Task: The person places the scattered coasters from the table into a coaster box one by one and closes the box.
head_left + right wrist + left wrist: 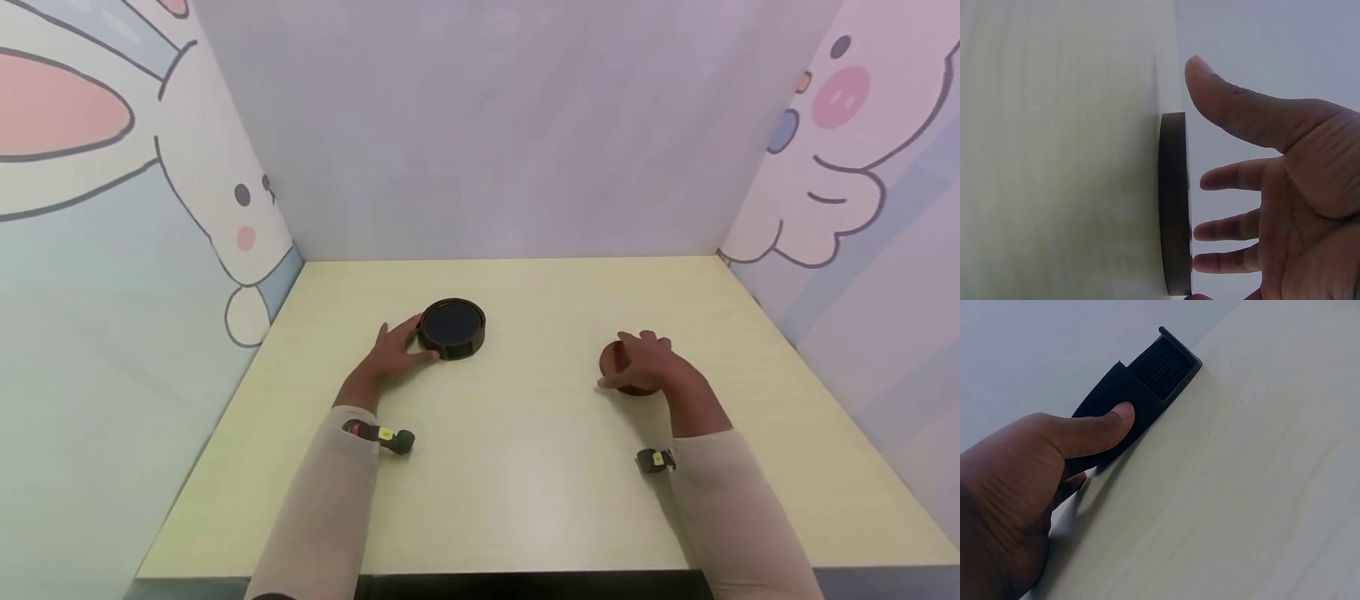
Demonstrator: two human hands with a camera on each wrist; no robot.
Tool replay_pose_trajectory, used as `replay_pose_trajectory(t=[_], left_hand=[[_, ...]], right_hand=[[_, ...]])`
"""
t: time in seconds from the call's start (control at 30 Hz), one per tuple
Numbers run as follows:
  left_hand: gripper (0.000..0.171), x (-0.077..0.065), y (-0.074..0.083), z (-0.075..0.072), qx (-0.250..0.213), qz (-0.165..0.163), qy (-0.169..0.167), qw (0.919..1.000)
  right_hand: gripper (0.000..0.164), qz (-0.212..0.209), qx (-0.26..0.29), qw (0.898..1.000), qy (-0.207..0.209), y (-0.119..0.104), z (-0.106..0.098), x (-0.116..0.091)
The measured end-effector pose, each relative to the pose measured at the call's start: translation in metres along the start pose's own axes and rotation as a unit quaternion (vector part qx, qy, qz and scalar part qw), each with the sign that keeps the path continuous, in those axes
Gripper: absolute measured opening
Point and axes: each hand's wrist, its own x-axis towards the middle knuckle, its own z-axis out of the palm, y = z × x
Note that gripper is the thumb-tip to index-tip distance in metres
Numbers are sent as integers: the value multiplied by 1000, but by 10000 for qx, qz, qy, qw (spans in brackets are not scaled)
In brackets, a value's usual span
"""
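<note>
A round black holder (452, 325), like a coaster holder, lies flat on the table left of centre. My left hand (393, 353) grips its left side, the thumb at the near edge. In the left wrist view, the thumb presses the holder's side wall (1107, 390), and dark ribbed layers show through a gap in it. To the right, a thin brown disc (611, 358), coaster-like, lies under my right hand (651, 363). The right wrist view shows the disc (1174, 206) edge-on, with the thumb apart from it and straight fingers close to its top; contact is unclear.
The pale wooden table (517, 467) meets a plain grey back wall (495, 133). Side panels with cartoon animals stand left and right. Each wrist wears a strap with a small black camera, such as the left camera (402, 442).
</note>
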Motion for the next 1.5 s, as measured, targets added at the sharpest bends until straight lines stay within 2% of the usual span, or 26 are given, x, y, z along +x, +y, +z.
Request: replay_pose_trajectory(t=[0.17,0.37,0.6,0.8,1.03,1.13,1.27,1.5], left_hand=[[92,-2,-1,1,-8,28,64,10000],[91,-3,-1,3,-11,17,80,10000],[92,-4,1,4,-115,-73,77,9999],[92,-3,0,4,-10,-55,58,10000],[92,-2,0,3,13,-36,68,10000],[92,-2,1,1,38,-36,69,10000],[92,-3,3,0,83,-42,59,9999],[92,-4,6,-1,47,-68,51,10000]], right_hand=[[110,18,35,9998,-175,0,1,-2],[95,-70,104,9996,-257,3,2,-2],[88,-239,251,9992,-187,4,1,-4],[68,-385,297,9988,-108,4,1,-7],[59,-481,223,9985,-123,7,-1,-4],[66,-475,224,9984,-212,8,-3,-3],[87,-405,237,9984,-323,8,-5,-4],[94,-305,142,9988,-351,8,-6,-5]])
